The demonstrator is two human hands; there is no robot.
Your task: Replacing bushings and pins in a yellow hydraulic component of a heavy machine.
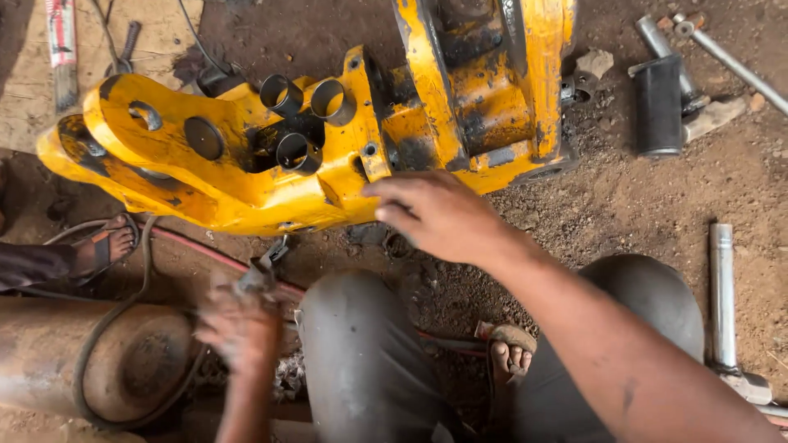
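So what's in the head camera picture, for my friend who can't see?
A person's right hand rests on a big, greasy yellow machine part lying on dirt. Their blurred left hand holds a small metal tool beside a rusty cylinder.

Machine casting point(246, 164) on ground, cylinder point(659, 105) to its right, gas bottle point(49, 353) lower left

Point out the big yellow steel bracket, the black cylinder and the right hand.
big yellow steel bracket point(246, 197): head view, lower flank.
black cylinder point(658, 105): head view, side wall.
right hand point(435, 215): head view, back of hand.
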